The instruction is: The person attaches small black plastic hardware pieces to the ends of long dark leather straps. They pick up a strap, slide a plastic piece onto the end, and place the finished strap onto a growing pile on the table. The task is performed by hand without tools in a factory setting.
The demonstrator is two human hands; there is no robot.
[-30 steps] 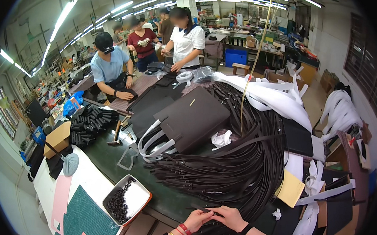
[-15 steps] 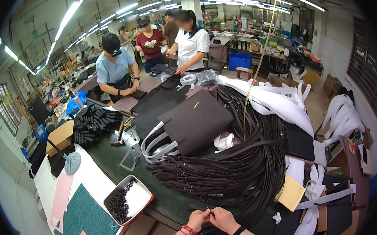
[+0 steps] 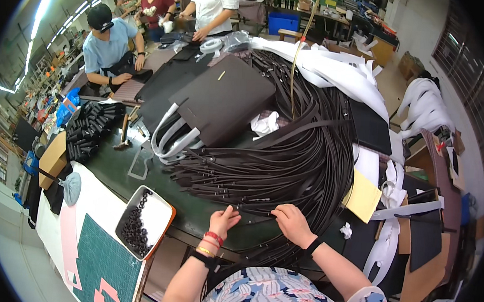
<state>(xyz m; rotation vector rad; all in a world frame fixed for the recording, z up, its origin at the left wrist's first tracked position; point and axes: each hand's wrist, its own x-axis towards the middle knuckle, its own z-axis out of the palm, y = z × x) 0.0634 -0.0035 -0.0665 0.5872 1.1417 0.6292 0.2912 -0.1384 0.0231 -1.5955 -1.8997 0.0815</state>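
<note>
A thick bundle of long dark brown straps (image 3: 325, 162) sweeps across the green-topped table, its ends fanned out toward the left with small metal fittings. At the near edge of this fan, my right hand (image 3: 294, 225) pinches one thin dark strap between thumb and fingers. My left hand (image 3: 223, 221) is a short way to the left, fingers curled together beside the strap ends; whatever lies in them is too small to make out. Beyond the straps lies a dark brown bag (image 3: 223, 102) with pale-wrapped handles (image 3: 178, 144).
A white tray (image 3: 161, 215) of small black rings stands at left, near a green cutting mat (image 3: 105, 259). Farther off are a hammer (image 3: 124, 131) and a pile of black rolled pieces (image 3: 92, 129). Yellow card (image 3: 362, 196) lies right. Several co-workers stand across the table.
My hands, together near the lower edge before, have moved apart and farther forward over the strap ends. The view has tilted down, showing more of my forearms and flowered top.
</note>
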